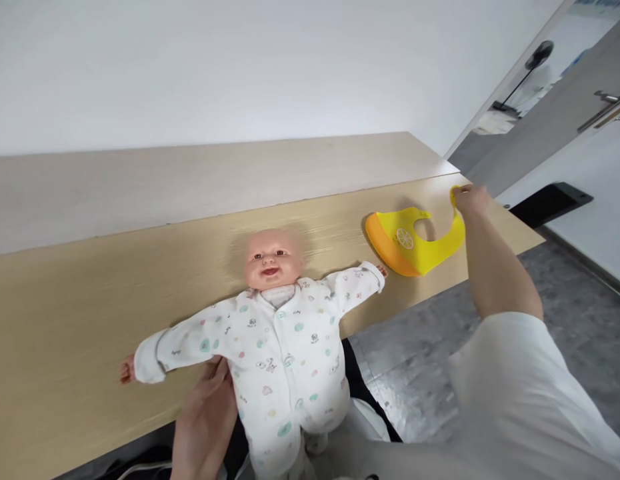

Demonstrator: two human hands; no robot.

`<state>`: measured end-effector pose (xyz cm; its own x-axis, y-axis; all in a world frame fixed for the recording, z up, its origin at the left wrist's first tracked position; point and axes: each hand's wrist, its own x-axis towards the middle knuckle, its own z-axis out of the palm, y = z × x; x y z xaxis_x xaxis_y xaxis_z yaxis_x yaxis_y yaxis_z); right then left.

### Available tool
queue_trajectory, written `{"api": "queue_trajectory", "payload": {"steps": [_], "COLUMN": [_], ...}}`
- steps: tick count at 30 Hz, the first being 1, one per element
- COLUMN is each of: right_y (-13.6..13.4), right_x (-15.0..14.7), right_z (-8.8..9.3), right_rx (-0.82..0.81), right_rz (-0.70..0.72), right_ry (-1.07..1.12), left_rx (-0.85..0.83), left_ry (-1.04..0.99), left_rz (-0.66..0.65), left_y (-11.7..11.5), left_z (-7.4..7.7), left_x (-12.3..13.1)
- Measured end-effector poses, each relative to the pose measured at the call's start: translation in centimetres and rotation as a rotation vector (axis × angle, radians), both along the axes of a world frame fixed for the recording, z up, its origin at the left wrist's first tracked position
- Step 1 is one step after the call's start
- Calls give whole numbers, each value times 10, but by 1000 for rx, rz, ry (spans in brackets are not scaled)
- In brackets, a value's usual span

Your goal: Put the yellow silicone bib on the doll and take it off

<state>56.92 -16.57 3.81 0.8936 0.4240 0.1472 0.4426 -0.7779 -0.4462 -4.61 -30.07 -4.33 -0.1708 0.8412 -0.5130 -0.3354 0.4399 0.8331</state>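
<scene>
A baby doll (290, 353) in a white patterned sleepsuit lies face up with its arms spread, head on the table and legs toward me. My left hand (207, 407) holds the doll at its side, just below the arm on the left; some fingertips are hidden against the suit. Over at the right end of the table, my right hand (471, 200) pinches one neck strap of a yellow bib (433, 253). An orange pocket edge and a printed citrus slice show on the bib. Its other strap end is free, and the bib lies close to the doll's outstretched hand.
The wooden table (90, 313) runs along a white wall (215, 73), with a paler raised board (240, 175) at its back. Beyond the right end are a black flat object (553, 203), a grey door (580, 87) and grey floor tiles (420, 353).
</scene>
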Motion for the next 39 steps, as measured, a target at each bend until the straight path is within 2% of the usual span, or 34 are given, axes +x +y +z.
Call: {"api": "queue_trajectory", "payload": {"steps": [3,5,10,14,17,20,25,27,30,32,36,39], "right_y": [4,5,9,12,4,-20,-75,-91,-104,-106,-114,-134], "right_x": [2,1,-4,-16,-51,-117,-235,-267,-294,-303,-313,-317], "right_z": [-3,-5,-8,-17,-32,-48,-63,-65,-66,-66,-66,-72], "right_rx": [12,23,68,177,248,338,317,356,430,421,466,386], "right_rz": [-10,-11,21,127,257,469,1015,1146,1242,1268,1227,1246], "right_ry": [14,17,-6,-29,-26,56,299,325,301,292,224,376], "left_rx": [-61,-62,-39,-79,-55,-15,-86,-99,-103,-109,-108,-87], "left_ry": [-195,-255,-166,-188,-197,-152,-123,-136,-160,-162,-150,-127], "left_rz": [-2,4,-43,-18,10,6,58,68,59,47,30,37], "left_y": [1,1,2,4,9,18,32,34,33,32,31,30], "left_z": [2,1,-3,-1,-1,-3,0,3,6,7,8,11], "left_x": [-3,-5,-10,-9,-7,-3,8,12,16,17,20,21]}}
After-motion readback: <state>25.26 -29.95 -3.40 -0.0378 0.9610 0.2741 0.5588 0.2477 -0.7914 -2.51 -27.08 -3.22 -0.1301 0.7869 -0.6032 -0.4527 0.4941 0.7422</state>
